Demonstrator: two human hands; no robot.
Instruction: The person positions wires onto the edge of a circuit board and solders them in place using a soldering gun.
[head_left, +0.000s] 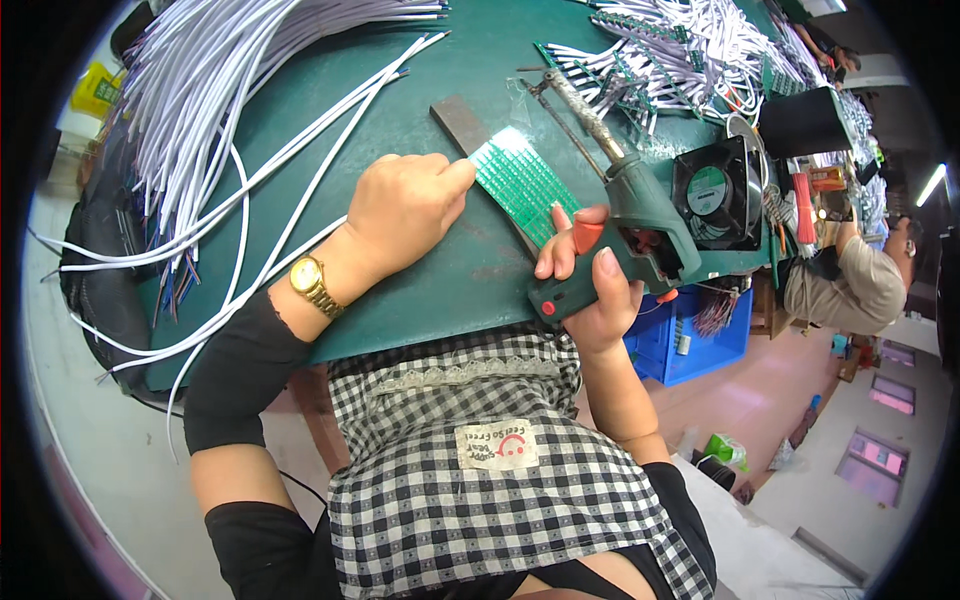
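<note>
My left hand [408, 205] is closed, thumb and forefinger pinched together at the upper left corner of a green circuit board panel [525, 188]. A white cable [305, 243] runs under my left wrist into that hand; its tip is hidden. The panel, divided into many small rows, lies tilted on a flat dark metal bar [458, 124]. My right hand [612, 305] is wrapped round the handle of a green soldering gun [640, 200], with an orange-red part by the fingers. The gun's long metal nose points up and away, beyond the panel's right side.
A big bundle of white cables [200, 90] lies at the far left. Cables with green boards [680, 60] are heaped at the back right. A black fan [715, 190] stands right of the gun. Below the table is a blue crate [705, 345]; another person [850, 280] sits far right.
</note>
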